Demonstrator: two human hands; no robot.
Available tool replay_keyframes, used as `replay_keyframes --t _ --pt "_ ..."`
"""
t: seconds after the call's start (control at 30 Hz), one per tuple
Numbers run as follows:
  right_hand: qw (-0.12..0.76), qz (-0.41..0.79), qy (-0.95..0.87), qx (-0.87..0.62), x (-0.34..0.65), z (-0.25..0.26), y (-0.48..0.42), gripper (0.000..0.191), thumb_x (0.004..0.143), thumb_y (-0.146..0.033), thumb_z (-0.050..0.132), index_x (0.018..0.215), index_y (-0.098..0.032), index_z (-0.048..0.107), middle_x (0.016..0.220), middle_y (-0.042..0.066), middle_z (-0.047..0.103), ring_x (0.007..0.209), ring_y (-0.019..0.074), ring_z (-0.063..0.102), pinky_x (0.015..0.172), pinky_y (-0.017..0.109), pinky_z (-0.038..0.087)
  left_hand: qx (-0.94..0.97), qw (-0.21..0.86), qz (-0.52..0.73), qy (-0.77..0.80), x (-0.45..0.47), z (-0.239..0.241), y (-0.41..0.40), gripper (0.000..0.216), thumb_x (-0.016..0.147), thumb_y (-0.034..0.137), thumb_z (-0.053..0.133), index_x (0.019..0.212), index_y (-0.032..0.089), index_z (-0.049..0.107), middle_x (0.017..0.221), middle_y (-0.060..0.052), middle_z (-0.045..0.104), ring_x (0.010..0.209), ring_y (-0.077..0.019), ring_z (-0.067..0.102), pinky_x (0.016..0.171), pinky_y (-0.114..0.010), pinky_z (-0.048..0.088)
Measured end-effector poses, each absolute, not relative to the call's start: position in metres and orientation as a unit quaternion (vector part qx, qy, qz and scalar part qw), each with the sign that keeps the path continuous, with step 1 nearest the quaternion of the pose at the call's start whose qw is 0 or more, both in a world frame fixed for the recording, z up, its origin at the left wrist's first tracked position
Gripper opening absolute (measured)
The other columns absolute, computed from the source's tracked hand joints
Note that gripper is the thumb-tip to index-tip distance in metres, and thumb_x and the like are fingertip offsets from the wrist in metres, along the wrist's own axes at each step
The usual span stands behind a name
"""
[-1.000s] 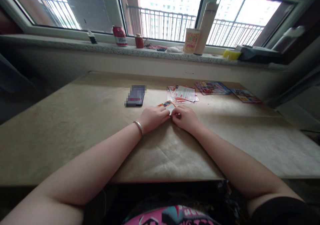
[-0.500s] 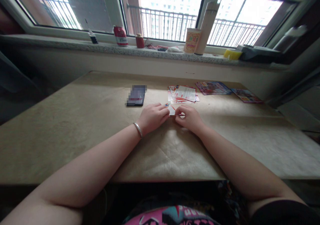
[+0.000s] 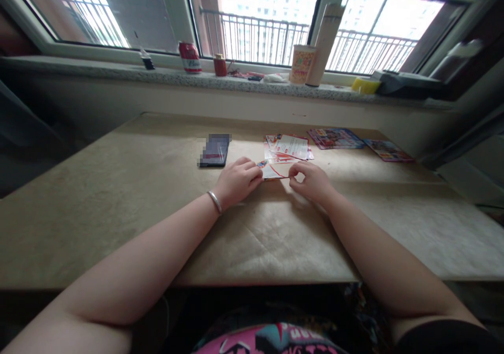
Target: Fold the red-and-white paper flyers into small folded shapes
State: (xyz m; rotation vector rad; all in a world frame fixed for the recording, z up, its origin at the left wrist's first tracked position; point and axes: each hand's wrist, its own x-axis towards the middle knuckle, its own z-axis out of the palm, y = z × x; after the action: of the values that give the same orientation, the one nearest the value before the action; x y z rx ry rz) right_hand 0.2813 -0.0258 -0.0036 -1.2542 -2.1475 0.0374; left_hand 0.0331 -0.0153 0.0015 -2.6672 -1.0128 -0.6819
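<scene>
A white card with a red stripe and a small coloured picture lies between my hands, low over the table. My left hand, with a silver bangle at the wrist, is closed on its left end. At the right end my right hand pinches its edge between thumb and index finger. Just beyond it is a loose pile of similar white-and-red cards. A dark phone-like device, partly pixelated, rests to the left of the pile.
Colourful printed packs and another pack lie at the table's back right. On the windowsill stand a red can, a small red jar, a paper cup and a tall tumbler. The table reaches the wall below the window.
My right hand has moved to the right, and more of the white card now shows between my hands. My left hand has shifted slightly left. The pile and the dark device have stayed put.
</scene>
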Motion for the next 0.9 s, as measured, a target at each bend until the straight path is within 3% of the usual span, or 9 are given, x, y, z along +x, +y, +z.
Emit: replay_keyframes --t 0.27,0.43,0.9 --pt "0.325 0.019 -0.811 -0.486 0.292 0.002 -0.026 0.006 0.071 -0.016 0.054 0.073 -0.021 0.057 0.077 0.002 0.063 0.074 0.0176 0.057 0.067 0.028 0.041 -0.896 0.088 -0.255 -0.353 0.033 -0.002 -0.014 0.02 0.092 0.029 0.05 0.081 0.018 0.064 0.09 -0.006 0.066 0.089 -0.0185 0.055 0.082 -0.031 0.047" --pt "0.355 0.008 -0.831 -0.427 0.279 -0.001 -0.03 0.003 0.079 -0.022 0.057 0.081 -0.022 0.06 0.086 0.004 0.065 0.086 0.0205 0.058 0.08 0.032 0.044 -0.896 0.091 -0.274 -0.336 0.034 -0.003 -0.014 0.018 0.091 0.027 0.052 0.081 0.018 0.064 0.089 -0.006 0.066 0.087 -0.0182 0.056 0.081 -0.03 0.047" --pt "0.267 -0.069 -0.874 -0.4 0.247 -0.009 -0.038 0.008 0.082 -0.022 0.058 0.077 -0.022 0.064 0.081 0.004 0.066 0.08 0.02 0.053 0.072 0.031 0.041 -0.912 0.181 -0.266 -0.253 0.045 -0.008 -0.016 0.024 0.095 0.034 0.049 0.082 0.022 0.065 0.084 -0.001 0.068 0.085 -0.0181 0.057 0.082 -0.033 0.04"
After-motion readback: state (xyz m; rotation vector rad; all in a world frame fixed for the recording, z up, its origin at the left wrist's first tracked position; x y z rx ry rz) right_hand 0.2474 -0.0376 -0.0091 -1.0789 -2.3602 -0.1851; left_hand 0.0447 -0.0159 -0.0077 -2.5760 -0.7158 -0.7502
